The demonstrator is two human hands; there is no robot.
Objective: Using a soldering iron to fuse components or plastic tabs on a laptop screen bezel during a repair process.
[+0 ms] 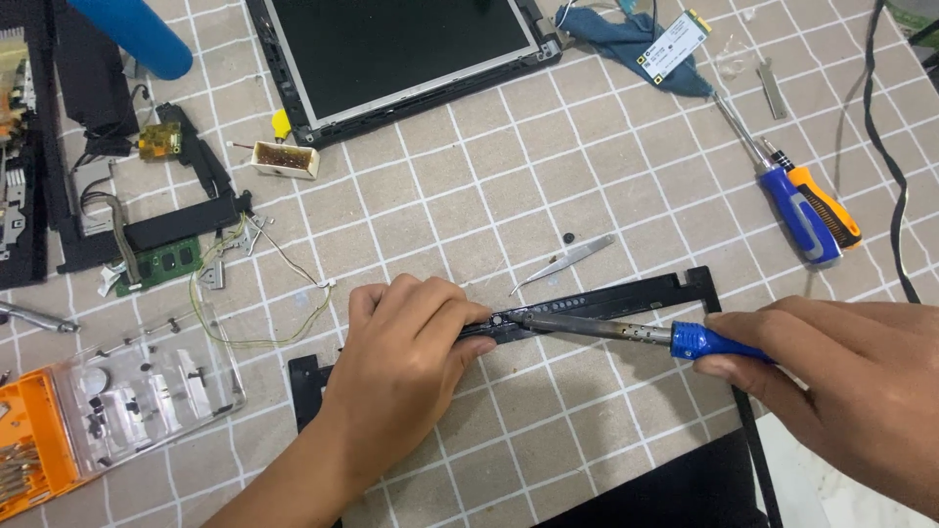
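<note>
My left hand (401, 367) presses down on a thin black plastic frame (636, 293) that lies on the tiled tablecloth. My right hand (841, 386) grips a blue-handled tool with a metal shaft (626, 332), probably a soldering iron. Its tip rests on the black frame strip just right of my left fingertips. The frame's left corner (305, 383) shows below my left wrist; my left hand hides part of the strip.
Metal tweezers (567, 260) and a small black dot lie just beyond the frame. Two screwdrivers (807, 207) lie at right, a screen panel (401, 49) at the top. Left: a green circuit board (161, 262), wires, a clear-and-orange bit case (108, 411).
</note>
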